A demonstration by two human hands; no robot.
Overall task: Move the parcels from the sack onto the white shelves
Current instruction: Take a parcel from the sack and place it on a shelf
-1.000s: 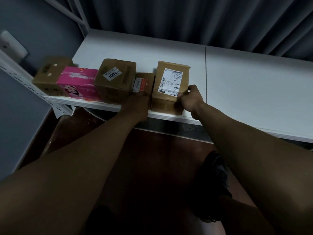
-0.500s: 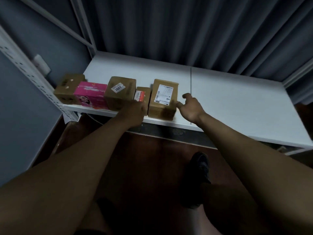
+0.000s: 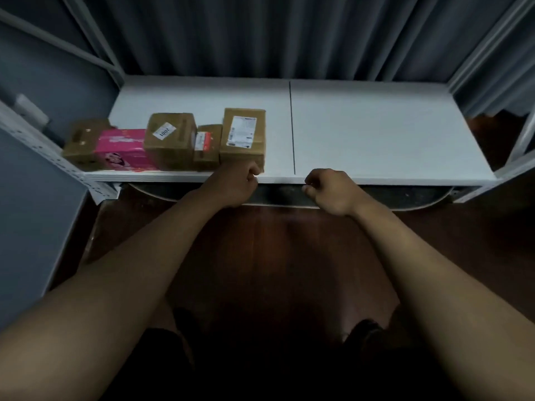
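**Parcels lined up on the shelf, both hands free**

Parcels sit in a row along the front left of the white shelf. From the left: a plain brown box, a pink box tight against it, a larger brown box with a numbered sticker, a small brown box with a red-and-white label, and a tall labelled box closing the row. Most of the shelf to the right is bare.

The left hand hangs at the shelf's front edge just below the tall box, fingers loosely curled, its grip on nothing. The right hand is further right, off the shelf edge, also loosely curled and holding nothing.

The sack is out of view. The next step is likely fetching another parcel; it would sit best just right of the tall box, label up, flush with the row's front.
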